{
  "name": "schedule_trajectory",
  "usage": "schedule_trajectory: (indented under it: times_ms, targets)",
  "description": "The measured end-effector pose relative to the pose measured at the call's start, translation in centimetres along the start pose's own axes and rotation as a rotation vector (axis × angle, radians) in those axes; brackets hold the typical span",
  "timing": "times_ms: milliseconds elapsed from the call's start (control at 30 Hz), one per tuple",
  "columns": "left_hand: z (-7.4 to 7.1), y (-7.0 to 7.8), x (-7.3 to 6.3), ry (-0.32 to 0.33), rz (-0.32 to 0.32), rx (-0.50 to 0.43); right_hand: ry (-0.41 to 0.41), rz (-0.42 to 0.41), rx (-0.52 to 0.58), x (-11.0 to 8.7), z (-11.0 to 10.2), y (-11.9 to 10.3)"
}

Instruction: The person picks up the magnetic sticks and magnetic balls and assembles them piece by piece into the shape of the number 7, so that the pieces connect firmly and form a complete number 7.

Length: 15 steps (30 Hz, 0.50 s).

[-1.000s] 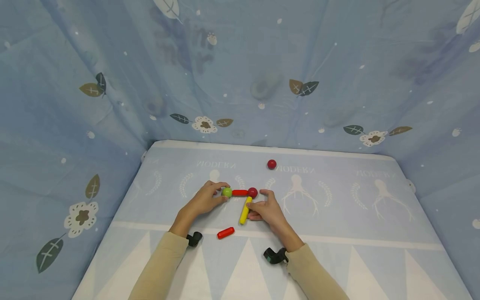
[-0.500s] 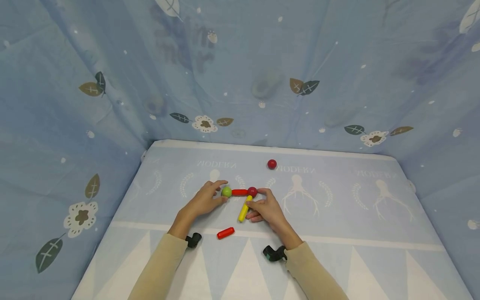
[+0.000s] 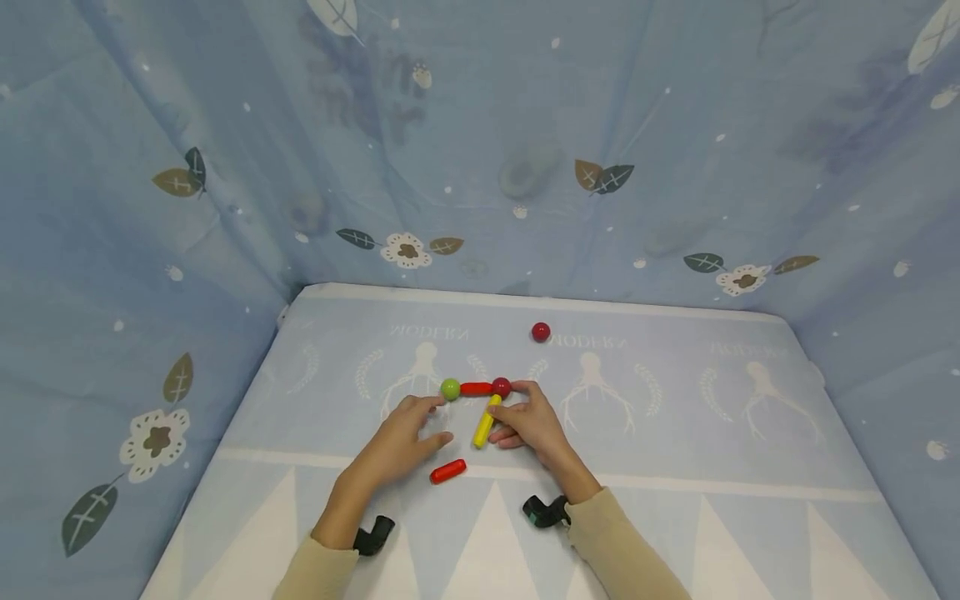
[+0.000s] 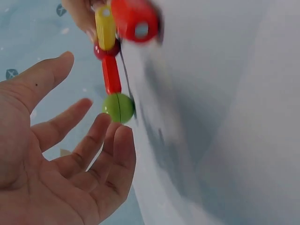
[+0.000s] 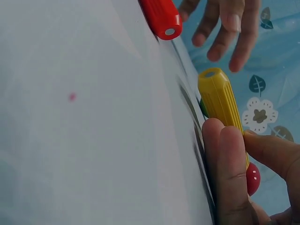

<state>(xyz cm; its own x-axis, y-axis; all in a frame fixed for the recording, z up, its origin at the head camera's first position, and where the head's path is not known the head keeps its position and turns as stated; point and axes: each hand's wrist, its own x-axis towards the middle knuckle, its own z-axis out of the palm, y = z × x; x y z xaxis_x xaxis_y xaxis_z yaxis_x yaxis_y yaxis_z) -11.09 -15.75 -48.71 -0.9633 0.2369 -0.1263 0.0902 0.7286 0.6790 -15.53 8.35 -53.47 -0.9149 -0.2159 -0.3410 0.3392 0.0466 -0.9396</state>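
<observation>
Yellow rod [image 3: 483, 427]: was pinched by the right hand [image 3: 532, 423], crimson ball [image 3: 501, 387] at its one-o'clock end. Red rod [image 3: 476, 388]: ran from that ball to green ball [image 3: 450, 389], nine o'clock. Left hand [image 3: 399, 440]: hung wide just beside green ball. Loose red bar [image 3: 447, 472]: lay at yellow's seven o'clock.

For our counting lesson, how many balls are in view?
3: a green ball and a red ball at opposite ends of a red rod, and a second red ball alone, farther back.

Yellow rod [image 3: 484, 426], green ball [image 3: 450, 389]
</observation>
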Motion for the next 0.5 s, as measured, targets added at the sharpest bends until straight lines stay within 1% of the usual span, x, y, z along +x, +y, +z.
schedule_trajectory:
  times_ms: [133,233,367,500]
  targets:
    - [0.9,0.1,-1.4,-0.025,0.037,-0.014,0.000,-0.005,0.000,0.0,-0.1,0.0]
    - [1.6,0.0,-2.0,-0.065,0.070,-0.023,0.001,-0.007,0.003,-0.1,-0.1,0.0]
    - [2.3,-0.1,-2.3,-0.119,0.095,-0.025,0.010,-0.003,0.003,-0.1,-0.1,0.0]
    - [2.6,-0.3,-2.4,-0.139,0.092,-0.020,0.007,0.000,-0.002,-0.1,0.0,-0.1]
